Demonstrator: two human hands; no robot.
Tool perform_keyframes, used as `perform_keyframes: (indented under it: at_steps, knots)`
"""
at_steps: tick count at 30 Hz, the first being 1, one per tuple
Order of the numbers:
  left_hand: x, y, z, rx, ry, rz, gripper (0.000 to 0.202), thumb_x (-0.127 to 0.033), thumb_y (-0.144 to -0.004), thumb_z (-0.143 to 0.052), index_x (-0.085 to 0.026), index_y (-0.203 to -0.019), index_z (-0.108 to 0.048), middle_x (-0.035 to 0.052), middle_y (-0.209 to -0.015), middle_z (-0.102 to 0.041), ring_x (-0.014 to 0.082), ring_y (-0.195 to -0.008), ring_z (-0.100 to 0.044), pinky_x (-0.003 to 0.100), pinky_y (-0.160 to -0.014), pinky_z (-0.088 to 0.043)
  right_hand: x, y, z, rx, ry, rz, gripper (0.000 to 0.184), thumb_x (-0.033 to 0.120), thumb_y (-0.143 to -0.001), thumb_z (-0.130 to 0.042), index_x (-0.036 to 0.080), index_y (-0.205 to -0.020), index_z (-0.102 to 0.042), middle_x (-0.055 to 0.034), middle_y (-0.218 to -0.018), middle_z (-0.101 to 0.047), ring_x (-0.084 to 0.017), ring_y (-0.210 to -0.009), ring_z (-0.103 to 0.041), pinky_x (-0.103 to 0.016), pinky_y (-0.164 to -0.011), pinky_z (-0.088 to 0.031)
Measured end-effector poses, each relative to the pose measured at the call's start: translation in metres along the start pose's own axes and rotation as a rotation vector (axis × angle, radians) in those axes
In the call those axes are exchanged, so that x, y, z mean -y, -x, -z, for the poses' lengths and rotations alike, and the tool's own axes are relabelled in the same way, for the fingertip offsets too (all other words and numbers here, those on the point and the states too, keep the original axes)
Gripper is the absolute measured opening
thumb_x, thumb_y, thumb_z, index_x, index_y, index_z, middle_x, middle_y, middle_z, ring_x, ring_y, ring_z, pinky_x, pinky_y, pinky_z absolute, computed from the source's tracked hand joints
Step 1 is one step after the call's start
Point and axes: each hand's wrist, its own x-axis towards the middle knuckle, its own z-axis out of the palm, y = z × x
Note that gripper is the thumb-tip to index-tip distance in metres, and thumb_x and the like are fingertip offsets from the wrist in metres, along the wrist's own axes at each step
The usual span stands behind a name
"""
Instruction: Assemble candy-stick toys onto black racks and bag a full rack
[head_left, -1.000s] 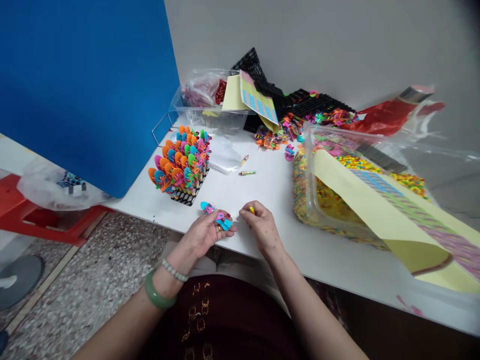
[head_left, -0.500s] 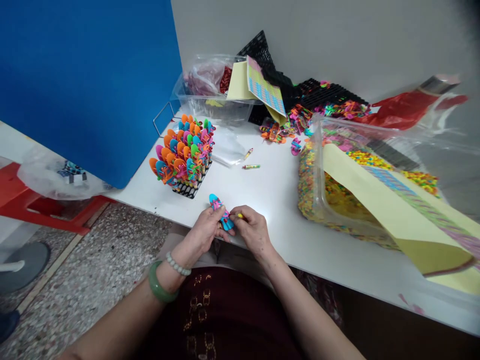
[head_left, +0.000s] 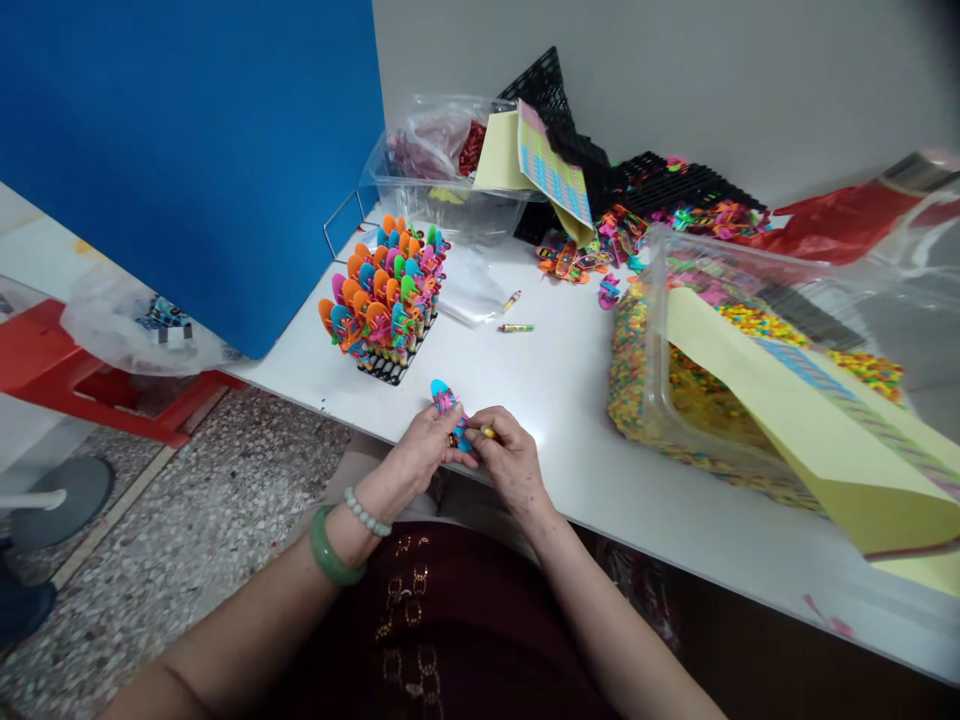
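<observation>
My left hand (head_left: 432, 444) is closed on a small blue and pink plastic toy (head_left: 444, 396), its rounded blue end pointing away from me. Close against it, my right hand (head_left: 510, 452) pinches a small yellow stick (head_left: 489, 432) beside the toy's lower end; fingers hide where the two meet. Beyond my hands, a black rack (head_left: 391, 370) stands full of similar toys (head_left: 381, 285) in orange, blue, green and pink, set upright in rows. A short printed stick, like a small crayon (head_left: 516, 328), lies on the table with another near it.
At right is a clear bin (head_left: 660, 330) of small colourful pieces, with yellow-backed printed sheets (head_left: 810, 420) across it. Loose toys (head_left: 562, 262) lie in a pile near black racks (head_left: 592, 150) at the back. A blue panel (head_left: 187, 160) stands left, beside a red stool (head_left: 45, 350).
The whole view has shifted slightly, so the table things appear a little further right. Both hands keep their holds, and the toy looks turned a little between them.
</observation>
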Motion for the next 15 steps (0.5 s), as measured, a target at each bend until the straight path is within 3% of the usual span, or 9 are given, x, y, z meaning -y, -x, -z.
perform_keyframes:
  at_steps: [4, 9, 12, 15]
  knots:
    - [-0.008, 0.002, 0.003, 0.086, 0.039, 0.037, 0.038, -0.044, -0.074, -0.075, -0.014, -0.087, -0.056, 0.0029, -0.083, -0.059, 0.0139, -0.075, -0.061, 0.027, -0.062, -0.057, -0.007, 0.001, -0.002, -0.044, 0.081, 0.057, 0.008, 0.023, -0.079, -0.057, 0.023, -0.080, -0.065, -0.0001, -0.082, -0.061, -0.016, -0.079, -0.057, -0.030, -0.074, -0.045]
    - [-0.015, 0.007, 0.010, 0.160, 0.026, 0.104, 0.033, -0.023, -0.069, -0.079, -0.015, -0.094, -0.060, 0.0037, -0.092, -0.063, 0.0140, -0.086, -0.062, 0.027, -0.077, -0.055, -0.008, 0.003, -0.003, -0.107, 0.098, 0.045, 0.007, 0.021, -0.080, -0.058, 0.023, -0.080, -0.064, 0.0015, -0.080, -0.061, -0.015, -0.078, -0.056, -0.028, -0.072, -0.043]
    - [-0.013, 0.009, 0.012, 0.188, 0.003, 0.110, 0.045, -0.011, -0.059, -0.082, -0.014, -0.098, -0.060, 0.0026, -0.091, -0.065, 0.0118, -0.083, -0.062, 0.023, -0.076, -0.053, -0.006, 0.004, -0.004, -0.114, 0.107, 0.069, 0.007, 0.019, -0.080, -0.057, 0.023, -0.080, -0.064, 0.0014, -0.081, -0.061, -0.015, -0.077, -0.056, -0.028, -0.071, -0.043]
    - [-0.009, 0.009, 0.011, 0.137, -0.025, 0.068, 0.045, -0.012, -0.055, -0.083, -0.013, -0.094, -0.060, 0.0018, -0.086, -0.066, 0.0116, -0.077, -0.062, 0.021, -0.070, -0.053, -0.004, 0.005, -0.004, -0.109, 0.129, 0.113, 0.009, 0.018, -0.081, -0.055, 0.023, -0.079, -0.063, 0.0010, -0.081, -0.060, -0.015, -0.076, -0.056, -0.028, -0.070, -0.044]
